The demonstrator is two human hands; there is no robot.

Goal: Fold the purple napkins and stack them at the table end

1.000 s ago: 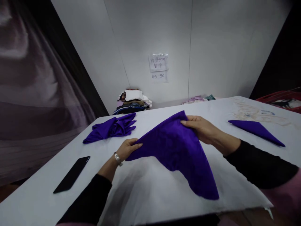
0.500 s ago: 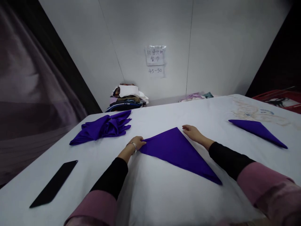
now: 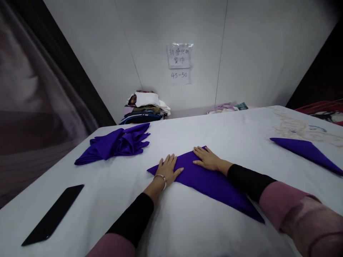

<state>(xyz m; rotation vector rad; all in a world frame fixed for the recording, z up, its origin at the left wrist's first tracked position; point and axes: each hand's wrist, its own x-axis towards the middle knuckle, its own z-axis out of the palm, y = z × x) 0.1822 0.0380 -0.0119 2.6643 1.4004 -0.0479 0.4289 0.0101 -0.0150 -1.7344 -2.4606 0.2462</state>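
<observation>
A purple cloth napkin (image 3: 214, 184), folded into a triangle, lies in front of me on the white-covered table. My left hand (image 3: 168, 169) rests flat on its left part, fingers spread, with the left corner poking out beyond the hand. Near the upper corner, my right hand (image 3: 207, 158) lies flat on the cloth, fingers stretched out. Neither hand grips anything. Part of the napkin is covered by the hands and the right forearm.
A loose heap of purple cloths (image 3: 115, 144) is at the left. Another folded purple napkin (image 3: 308, 153) lies far right. A black flat plate (image 3: 53, 214) is at the near left. Stacked clothes (image 3: 146, 107) and a paper sign (image 3: 180, 63) are at the back.
My left hand has let go of the napkin's left corner and now lies flat on the cloth. My right hand has come down from beside the upper corner onto the napkin.
</observation>
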